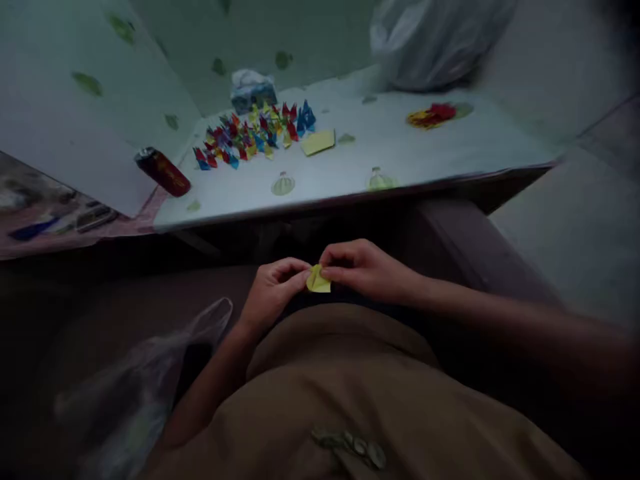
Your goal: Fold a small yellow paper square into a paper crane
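Note:
A small folded piece of yellow paper [320,280] is pinched between my two hands, just above my lap. My left hand [274,288] grips its left edge with thumb and fingers. From the other side, my right hand [361,268] pinches its upper right part. Many small folded paper figures [245,137] in red, blue, yellow and other colours stand grouped on the table [330,180] beyond my hands. Beside them lies a flat stack of yellow paper [319,143].
A dark red can [164,172] lies at the table's left, with a tissue box [253,93] behind the figures. Yellow and red scraps [433,115] lie at right, near a pale plastic bag [430,47]. A clear bag [135,387] is at my left.

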The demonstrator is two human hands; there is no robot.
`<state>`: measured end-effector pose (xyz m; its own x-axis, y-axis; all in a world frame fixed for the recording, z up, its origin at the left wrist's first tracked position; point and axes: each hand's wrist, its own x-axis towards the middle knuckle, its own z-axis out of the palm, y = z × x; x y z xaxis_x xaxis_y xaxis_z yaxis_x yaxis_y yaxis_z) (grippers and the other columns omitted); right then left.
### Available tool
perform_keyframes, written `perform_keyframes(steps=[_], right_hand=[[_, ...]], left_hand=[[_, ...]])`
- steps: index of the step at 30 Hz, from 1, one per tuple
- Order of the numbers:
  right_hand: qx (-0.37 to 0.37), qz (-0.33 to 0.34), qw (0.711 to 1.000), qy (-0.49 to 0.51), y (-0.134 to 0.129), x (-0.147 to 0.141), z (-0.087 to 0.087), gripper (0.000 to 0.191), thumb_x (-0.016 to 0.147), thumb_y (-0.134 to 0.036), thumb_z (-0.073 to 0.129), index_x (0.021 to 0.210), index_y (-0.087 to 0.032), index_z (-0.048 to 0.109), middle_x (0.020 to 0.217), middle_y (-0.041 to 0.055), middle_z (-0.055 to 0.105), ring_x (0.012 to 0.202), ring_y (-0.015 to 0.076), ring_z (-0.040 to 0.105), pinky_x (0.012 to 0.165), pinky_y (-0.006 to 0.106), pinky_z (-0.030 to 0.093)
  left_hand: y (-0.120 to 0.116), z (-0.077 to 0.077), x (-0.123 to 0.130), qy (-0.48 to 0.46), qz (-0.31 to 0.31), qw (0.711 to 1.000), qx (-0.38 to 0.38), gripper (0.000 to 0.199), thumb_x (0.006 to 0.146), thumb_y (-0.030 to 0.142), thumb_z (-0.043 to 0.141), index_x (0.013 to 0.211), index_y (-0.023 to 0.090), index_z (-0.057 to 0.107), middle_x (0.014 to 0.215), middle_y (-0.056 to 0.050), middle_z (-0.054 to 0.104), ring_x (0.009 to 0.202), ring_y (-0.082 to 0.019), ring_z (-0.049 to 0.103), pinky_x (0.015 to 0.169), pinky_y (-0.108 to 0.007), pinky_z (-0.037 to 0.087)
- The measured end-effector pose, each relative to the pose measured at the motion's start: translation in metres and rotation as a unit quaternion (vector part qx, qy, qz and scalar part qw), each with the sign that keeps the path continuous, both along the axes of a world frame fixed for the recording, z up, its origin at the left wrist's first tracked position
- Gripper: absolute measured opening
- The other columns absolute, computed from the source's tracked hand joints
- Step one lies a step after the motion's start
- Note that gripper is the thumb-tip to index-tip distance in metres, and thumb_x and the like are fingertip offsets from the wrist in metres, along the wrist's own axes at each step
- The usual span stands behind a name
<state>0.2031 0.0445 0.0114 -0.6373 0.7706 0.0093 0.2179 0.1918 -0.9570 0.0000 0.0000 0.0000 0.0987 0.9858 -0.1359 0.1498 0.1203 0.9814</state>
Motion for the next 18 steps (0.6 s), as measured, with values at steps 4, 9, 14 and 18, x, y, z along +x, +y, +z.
perform_keyframes(steps=[4, 9, 14, 18], right_hand=[[-0.011, 0.0, 1.0, 0.003, -0.0012, -0.0004, 0.0005, 0.016, 0.084, -0.027, 0.058, 0.079, -0.015, 0.067, 0.069, 0.0002, 0.062, 0.064, 0.0127, 0.055, 0.059, 0.025, 0.039], [-0.022, 0.004, 1.0, 0.008, -0.0016, -0.0016, 0.0003, 0.017, 0.084, -0.029, 0.059, 0.079, -0.015, 0.067, 0.069, 0.0004, 0.062, 0.063, 0.013, 0.054, 0.059, 0.026, 0.039], [-0.065, 0.004, 0.998, 0.025, -0.0025, -0.0017, -0.0018, 0.018, 0.084, -0.033, 0.061, 0.079, -0.016, 0.065, 0.069, 0.0002, 0.061, 0.062, 0.0129, 0.054, 0.057, 0.026, 0.041], [-0.084, 0.002, 0.996, 0.032, -0.0035, -0.0016, -0.0023, 0.018, 0.082, -0.033, 0.062, 0.076, -0.016, 0.064, 0.068, -0.0004, 0.06, 0.061, 0.0125, 0.054, 0.056, 0.026, 0.041]], left_hand=[[0.0011, -0.0016, -0.0006, -0.017, -0.017, 1.0, -0.008, 0.022, 0.076, 0.037, 0.081, 0.081, 0.017, 0.077, 0.075, -0.001, 0.073, 0.069, -0.012, 0.062, 0.065, -0.021, 0.048], [0.0008, -0.0023, 0.0008, -0.036, -0.023, 0.999, -0.022, 0.024, 0.074, 0.038, 0.083, 0.081, 0.016, 0.075, 0.075, -0.001, 0.071, 0.067, -0.011, 0.06, 0.065, -0.022, 0.048], [0.0003, 0.0002, 0.0055, -0.046, -0.015, 0.998, -0.035, 0.028, 0.071, 0.039, 0.084, 0.078, 0.015, 0.072, 0.074, -0.001, 0.068, 0.065, -0.011, 0.058, 0.064, -0.023, 0.048], [-0.0009, -0.0001, 0.0089, -0.072, -0.012, 0.996, -0.054, 0.028, 0.071, 0.039, 0.084, 0.078, 0.015, 0.071, 0.072, 0.0, 0.067, 0.063, -0.01, 0.057, 0.063, -0.023, 0.047]])
